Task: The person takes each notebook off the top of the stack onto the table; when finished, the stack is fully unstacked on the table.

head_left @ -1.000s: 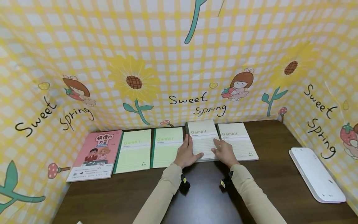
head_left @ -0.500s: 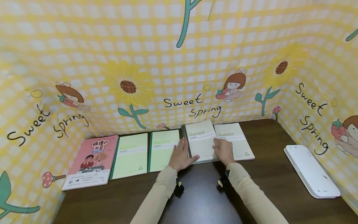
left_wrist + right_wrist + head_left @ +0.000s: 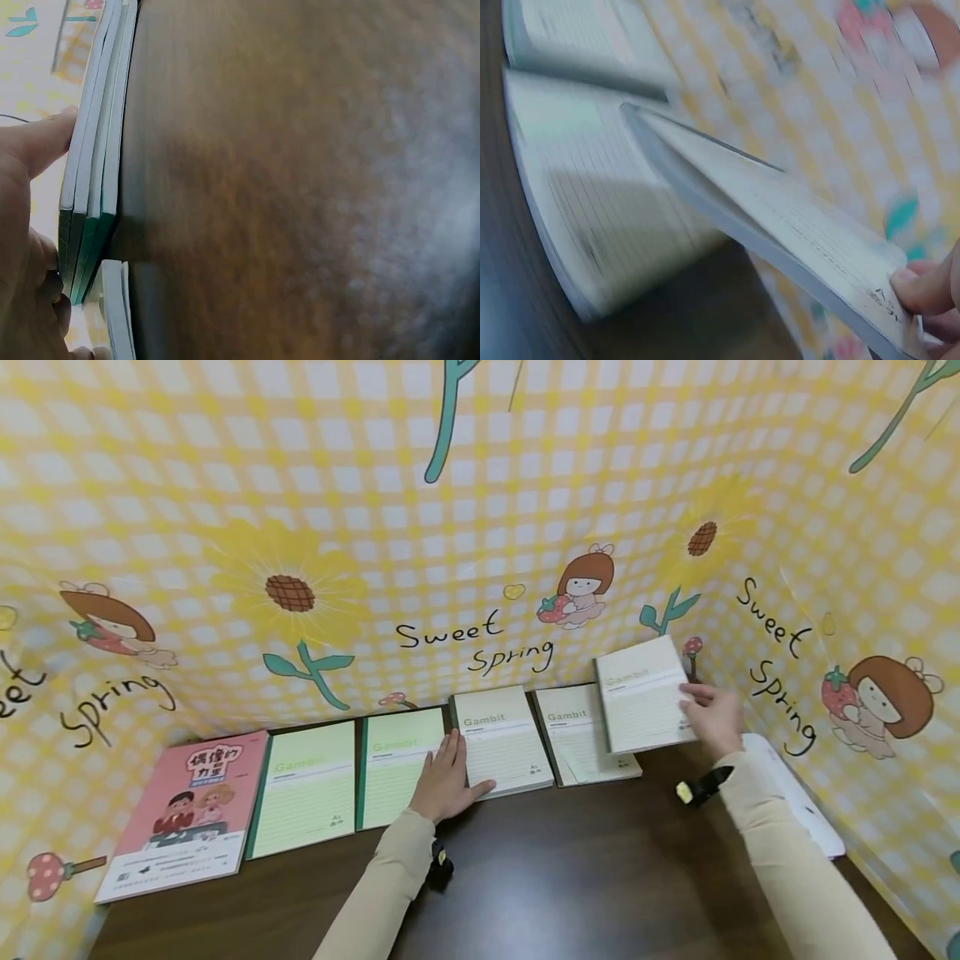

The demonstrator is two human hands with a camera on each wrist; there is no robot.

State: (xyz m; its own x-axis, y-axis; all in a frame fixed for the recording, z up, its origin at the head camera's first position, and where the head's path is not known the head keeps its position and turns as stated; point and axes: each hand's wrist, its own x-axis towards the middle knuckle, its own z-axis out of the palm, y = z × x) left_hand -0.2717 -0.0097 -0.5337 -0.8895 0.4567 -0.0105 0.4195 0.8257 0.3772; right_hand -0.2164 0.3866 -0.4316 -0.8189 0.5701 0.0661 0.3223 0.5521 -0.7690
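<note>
My right hand pinches the right edge of a cream "Gambit" notebook, holding it raised and tilted. It partly covers another cream notebook lying on the table. In the right wrist view, the thumb lies on the raised notebook's cover near its corner. My left hand rests at the lower left of a cream-covered stack of notebooks, fingers along its spine side and thumb at its front edge. Stacked notebook edges, some with green spines, show in the left wrist view.
Two green notebooks and a pink book lie in a row at the left. A flat white object is at the right, partly behind the right forearm. Yellow checked cloth walls the table's back and sides.
My right hand has lifted the cream notebook off the middle stack and carried it right, over the rightmost notebook. The left hand stays at the stack. The head view has turned right.
</note>
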